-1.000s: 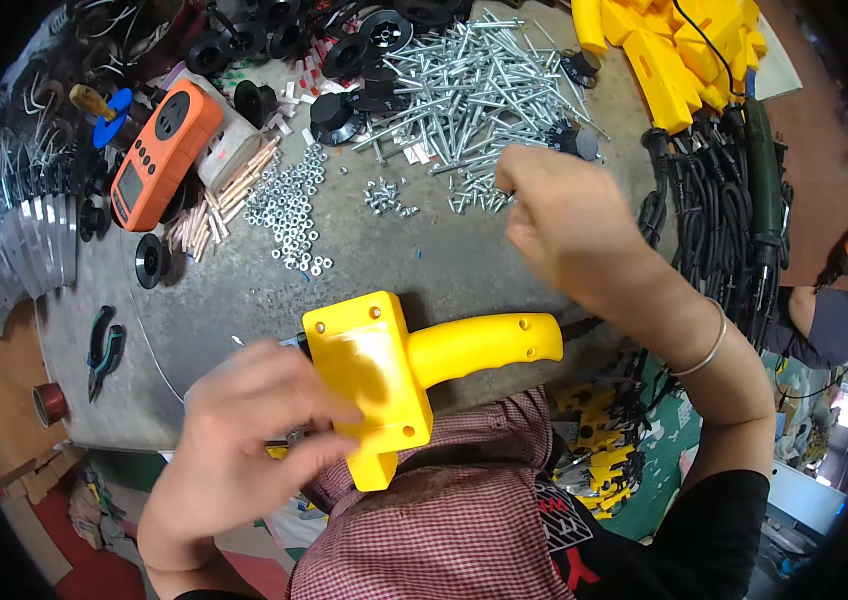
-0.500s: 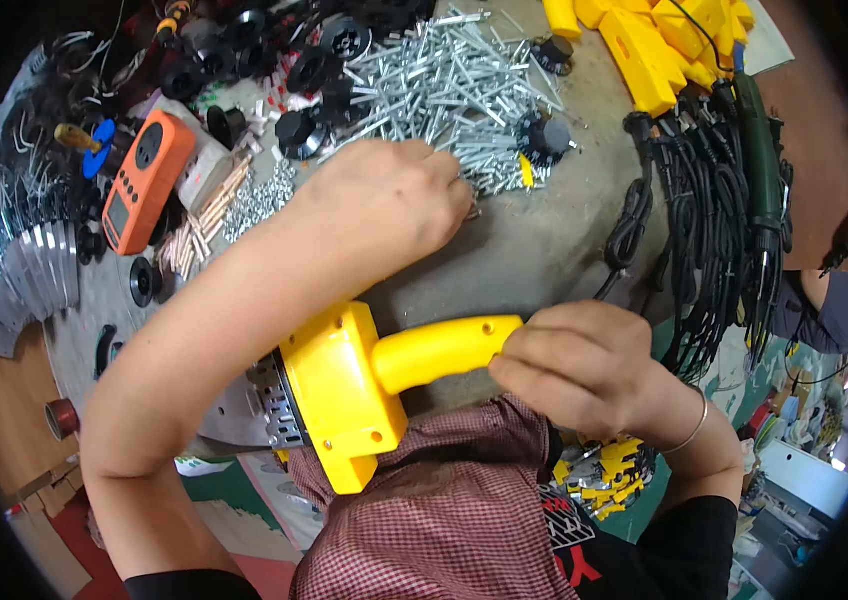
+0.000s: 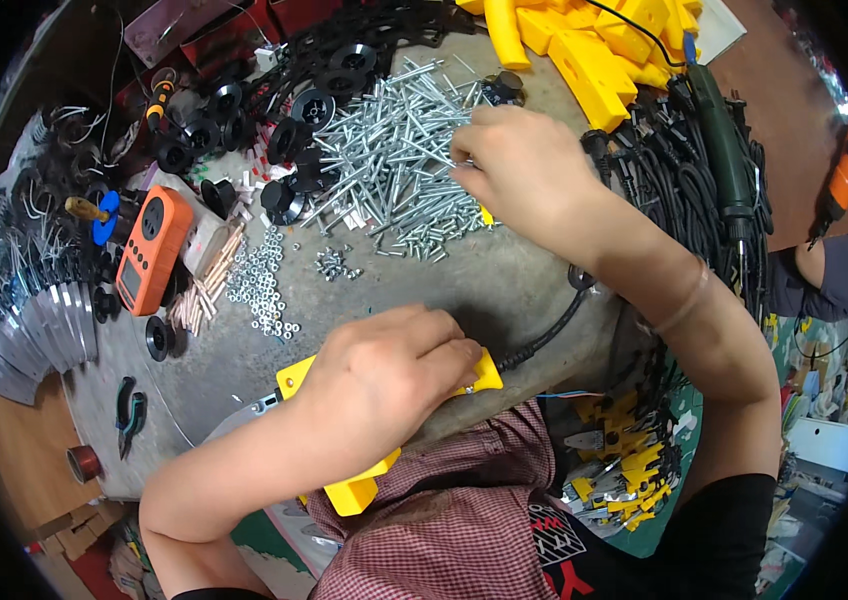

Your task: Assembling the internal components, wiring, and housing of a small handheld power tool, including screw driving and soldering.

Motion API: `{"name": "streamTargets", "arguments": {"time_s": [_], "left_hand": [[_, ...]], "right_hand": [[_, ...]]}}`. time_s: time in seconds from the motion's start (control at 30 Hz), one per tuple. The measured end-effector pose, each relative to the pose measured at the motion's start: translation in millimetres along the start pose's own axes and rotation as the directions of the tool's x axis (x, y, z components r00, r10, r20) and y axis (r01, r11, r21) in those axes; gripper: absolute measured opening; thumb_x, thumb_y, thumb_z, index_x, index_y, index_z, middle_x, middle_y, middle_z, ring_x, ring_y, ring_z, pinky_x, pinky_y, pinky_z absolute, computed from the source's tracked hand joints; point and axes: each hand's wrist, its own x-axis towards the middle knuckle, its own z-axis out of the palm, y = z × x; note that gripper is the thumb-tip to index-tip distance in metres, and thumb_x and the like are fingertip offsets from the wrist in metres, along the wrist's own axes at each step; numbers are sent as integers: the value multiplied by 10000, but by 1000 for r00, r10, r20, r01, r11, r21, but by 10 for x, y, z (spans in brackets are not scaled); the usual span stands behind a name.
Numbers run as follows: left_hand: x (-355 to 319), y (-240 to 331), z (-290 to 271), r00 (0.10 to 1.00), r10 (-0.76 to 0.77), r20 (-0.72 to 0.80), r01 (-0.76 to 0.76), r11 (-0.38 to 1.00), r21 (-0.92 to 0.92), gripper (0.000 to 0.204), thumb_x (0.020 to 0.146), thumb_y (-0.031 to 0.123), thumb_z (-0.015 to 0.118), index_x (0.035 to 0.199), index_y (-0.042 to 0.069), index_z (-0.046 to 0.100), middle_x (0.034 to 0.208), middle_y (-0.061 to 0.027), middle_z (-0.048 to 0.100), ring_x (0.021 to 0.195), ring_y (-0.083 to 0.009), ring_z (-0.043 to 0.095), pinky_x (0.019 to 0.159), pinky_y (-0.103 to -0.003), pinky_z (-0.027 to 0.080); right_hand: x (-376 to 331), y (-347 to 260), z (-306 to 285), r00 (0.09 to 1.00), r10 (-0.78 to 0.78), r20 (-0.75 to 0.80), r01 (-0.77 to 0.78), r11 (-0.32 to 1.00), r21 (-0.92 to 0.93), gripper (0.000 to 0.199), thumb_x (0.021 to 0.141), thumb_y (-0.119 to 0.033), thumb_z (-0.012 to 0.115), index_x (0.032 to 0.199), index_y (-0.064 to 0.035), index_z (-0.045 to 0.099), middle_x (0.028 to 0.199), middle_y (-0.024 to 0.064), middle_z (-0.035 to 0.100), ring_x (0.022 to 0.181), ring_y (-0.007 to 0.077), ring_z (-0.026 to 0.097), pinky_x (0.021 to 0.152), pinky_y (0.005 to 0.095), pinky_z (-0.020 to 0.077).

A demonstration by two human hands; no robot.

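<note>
My left hand [image 3: 384, 370] lies across a yellow plastic tool housing [image 3: 352, 492], its fingers closed around the handle [image 3: 487, 375]. Much of the housing is hidden under that hand and forearm. A black power cord [image 3: 549, 330] leaves the handle's end. Farther up, my right hand [image 3: 529, 165] reaches to the right edge of a heap of long silvery screws [image 3: 394, 150]. Its fingers are curled with the tips together at the heap; whatever is between them is too small to make out. A black knob [image 3: 502, 90] sits just beyond this hand.
Small nuts [image 3: 259, 280], copper-coloured rods [image 3: 209, 280] and an orange meter [image 3: 154, 250] lie at left, with pliers [image 3: 129, 415] nearer. Yellow housings [image 3: 589, 75] are piled at the far right, beside a green screwdriver-like tool [image 3: 724, 150] and bundled black cords [image 3: 664, 170].
My left hand has come back from beside the screws onto the yellow housing. My right hand has left the handle and moved up to the screw heap. The cord now shows.
</note>
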Motion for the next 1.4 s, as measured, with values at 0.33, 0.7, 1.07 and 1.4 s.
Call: {"name": "streamTargets", "arguments": {"time_s": [0.33, 0.7, 1.07, 1.4], "left_hand": [[101, -523, -316, 906, -125, -404, 334, 796, 505, 156, 747, 7, 695, 899, 42, 695, 837, -110, 626, 786, -314, 616, 693, -404, 499], [165, -901, -450, 801, -134, -583, 237, 966, 104, 101, 863, 58, 663, 931, 24, 596, 770, -130, 652, 643, -258, 618, 584, -313, 462], [-756, 121, -507, 840, -477, -260, 395, 865, -310, 147, 728, -56, 653, 860, -19, 705, 840, -66, 620, 802, -164, 591, 740, -269, 478], [-529, -76, -180, 845, -475, -245, 380, 856, -350, 337, 884, -109, 525, 1181, 44, 483, 952, -107, 679, 848, -180, 666, 770, -290, 521]], "right_hand": [[215, 195, 137, 970, 153, -190, -79, 935, 347, 153, 875, -185, 599, 915, -42, 637, 707, 115, 636, 707, 310, 658, 663, 420, 505], [-675, -628, -636, 963, 225, -147, -28, 629, 777, 119, 831, 43, 636, 946, 11, 645, 870, 43, 662, 786, 90, 643, 701, 224, 505], [-1394, -1239, -374, 983, 37, -178, 89, 753, 651, 285, 690, 6, 730, 965, -66, 711, 987, 76, 716, 731, 178, 697, 631, 277, 565], [-1472, -1331, -261, 950, 274, -150, -53, 614, 788, 178, 767, 50, 682, 917, -44, 693, 912, 98, 734, 759, 219, 721, 634, 276, 567]]}}
